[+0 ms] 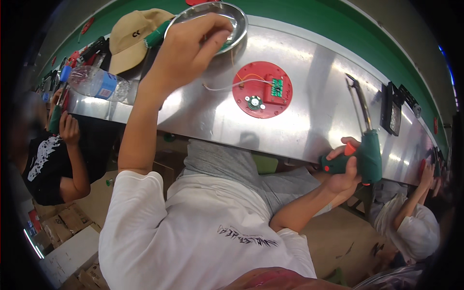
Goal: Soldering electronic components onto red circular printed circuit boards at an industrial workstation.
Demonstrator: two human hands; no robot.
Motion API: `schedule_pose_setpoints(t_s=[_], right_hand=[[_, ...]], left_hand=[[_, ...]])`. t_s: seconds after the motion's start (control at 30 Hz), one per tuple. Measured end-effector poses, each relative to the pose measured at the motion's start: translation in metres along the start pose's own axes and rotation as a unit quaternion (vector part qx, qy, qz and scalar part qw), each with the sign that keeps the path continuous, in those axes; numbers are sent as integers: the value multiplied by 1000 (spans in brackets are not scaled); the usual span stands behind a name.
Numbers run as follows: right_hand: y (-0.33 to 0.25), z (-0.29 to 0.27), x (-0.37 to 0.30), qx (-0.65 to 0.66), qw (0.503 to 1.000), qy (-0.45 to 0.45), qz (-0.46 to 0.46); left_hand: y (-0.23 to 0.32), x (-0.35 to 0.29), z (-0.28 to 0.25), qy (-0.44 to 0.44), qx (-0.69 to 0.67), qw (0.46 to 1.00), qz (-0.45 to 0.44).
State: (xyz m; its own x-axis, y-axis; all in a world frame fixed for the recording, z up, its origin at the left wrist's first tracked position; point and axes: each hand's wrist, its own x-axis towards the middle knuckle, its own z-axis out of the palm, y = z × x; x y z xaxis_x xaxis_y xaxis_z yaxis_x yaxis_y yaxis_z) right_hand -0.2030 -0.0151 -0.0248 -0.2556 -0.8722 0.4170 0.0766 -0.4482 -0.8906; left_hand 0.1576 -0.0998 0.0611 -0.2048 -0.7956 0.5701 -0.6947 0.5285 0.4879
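Observation:
My left hand [195,50] reaches over a round metal bowl [243,24] at the far side of the bench. Its fingers are curled and pressed together above the bowl; whatever they pinch is hidden. In my right hand [345,166] is a green soldering gun [371,154] with an orange trigger, its long metal tip pointing away from me. Between the two hands lies a red disc [261,107] on the bench. A small green circuit board [277,88] sits on it, with white and orange wires running off to the left.
The shiny metal bench [309,106] runs across the view. At left are a clear plastic bottle [99,83], a tan cap [133,41] and a green cylinder [157,35]. A black box-shaped item [391,108] stands at right. Other people work on both sides.

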Motion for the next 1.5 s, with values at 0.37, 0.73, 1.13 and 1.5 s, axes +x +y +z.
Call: schedule_pose_setpoints(t_s=[0.37, 0.73, 1.13, 1.5], right_hand=[[-25, 26, -31, -75, 990, -117, 27], [-21, 27, -28, -67, 985, -150, 54], [-27, 29, -25, -72, 980, -155, 98], [-27, 30, -28, -78, 988, -121, 47]], left_hand=[[40, -59, 89, 37, 5, 999, 7], [36, -63, 104, 52, 57, 997, 31], [36, -64, 103, 44, 51, 997, 27], [35, -64, 106, 58, 57, 996, 39]])
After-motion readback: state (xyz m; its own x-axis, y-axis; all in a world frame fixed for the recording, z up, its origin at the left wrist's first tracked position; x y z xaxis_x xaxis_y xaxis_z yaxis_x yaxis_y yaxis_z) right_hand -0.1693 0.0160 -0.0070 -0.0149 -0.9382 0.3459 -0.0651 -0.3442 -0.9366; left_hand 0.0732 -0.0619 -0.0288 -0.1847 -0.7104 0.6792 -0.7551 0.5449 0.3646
